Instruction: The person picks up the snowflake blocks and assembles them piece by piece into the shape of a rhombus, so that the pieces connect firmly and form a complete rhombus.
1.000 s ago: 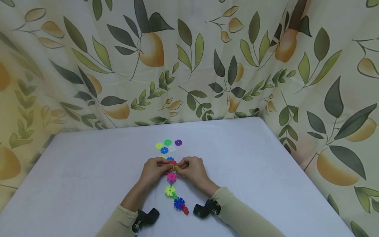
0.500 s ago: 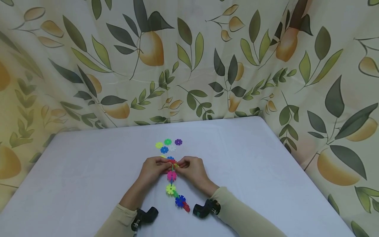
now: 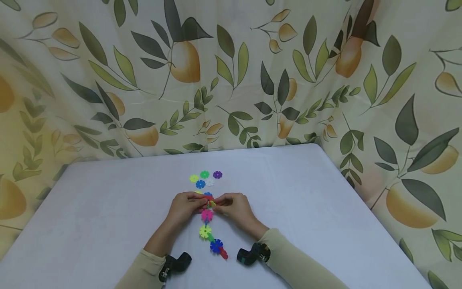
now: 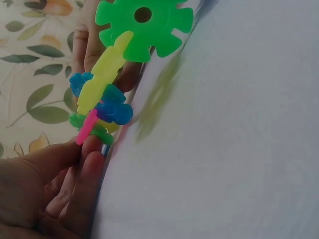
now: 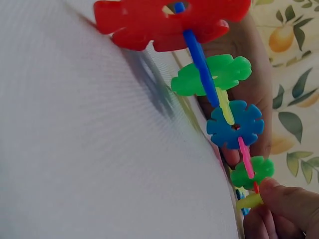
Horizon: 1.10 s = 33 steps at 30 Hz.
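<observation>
A chain of interlocking plastic snowflake discs hangs toward me between the two hands, with a pink disc (image 3: 207, 216), a yellow-green disc (image 3: 205, 231) and a blue disc (image 3: 216, 246) along it. The left hand (image 3: 183, 206) pinches the chain's far end near a red disc (image 3: 208, 198). From the other side the right hand (image 3: 234, 207) pinches a small yellow disc (image 5: 249, 201) between thumb and fingers. The right wrist view shows a large red disc (image 5: 169, 22) at the near end. In the left wrist view, a green disc (image 4: 144, 22) is closest; the left fingertips are partly hidden.
Loose discs lie beyond the hands on the white-covered table (image 3: 108, 208), among them a purple disc (image 3: 217, 174), a green disc (image 3: 204, 174) and a blue disc (image 3: 200, 184). A leaf-and-fruit patterned curtain (image 3: 231, 92) hangs behind. Each wrist wears a small black camera.
The lower part of the chain has swung slightly left. Both hands stay nearly in place, and the red disc between them has tilted and shifted a little left.
</observation>
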Motion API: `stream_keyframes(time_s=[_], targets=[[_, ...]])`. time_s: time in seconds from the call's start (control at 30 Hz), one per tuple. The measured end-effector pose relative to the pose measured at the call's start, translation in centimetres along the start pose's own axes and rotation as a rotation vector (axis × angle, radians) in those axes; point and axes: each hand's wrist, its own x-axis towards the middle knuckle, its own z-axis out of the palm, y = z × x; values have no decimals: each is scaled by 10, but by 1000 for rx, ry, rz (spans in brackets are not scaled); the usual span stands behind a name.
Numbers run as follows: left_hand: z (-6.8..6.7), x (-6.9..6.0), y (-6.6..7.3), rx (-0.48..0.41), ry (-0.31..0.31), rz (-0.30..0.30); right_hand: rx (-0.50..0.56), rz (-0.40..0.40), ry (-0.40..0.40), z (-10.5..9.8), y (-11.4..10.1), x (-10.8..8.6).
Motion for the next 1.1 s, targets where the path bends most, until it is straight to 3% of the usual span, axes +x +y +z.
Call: stream_keyframes(time_s=[0.3, 0.5, 0.83, 0.97, 1.1], targets=[[-4, 0, 2, -16, -16, -35, 115, 80, -84, -13, -1, 5], [-5, 2, 2, -13, -11, -63, 153, 171, -47, -34, 2, 27], [-7, 5, 0, 4, -13, -66, 32, 263, -17, -51, 10, 90], [-7, 4, -1, -2, -17, -67, -9, 307, -33, -46, 15, 105], [-6, 4, 0, -8, -28, -43, -64, 285, -24, -41, 18, 115]])
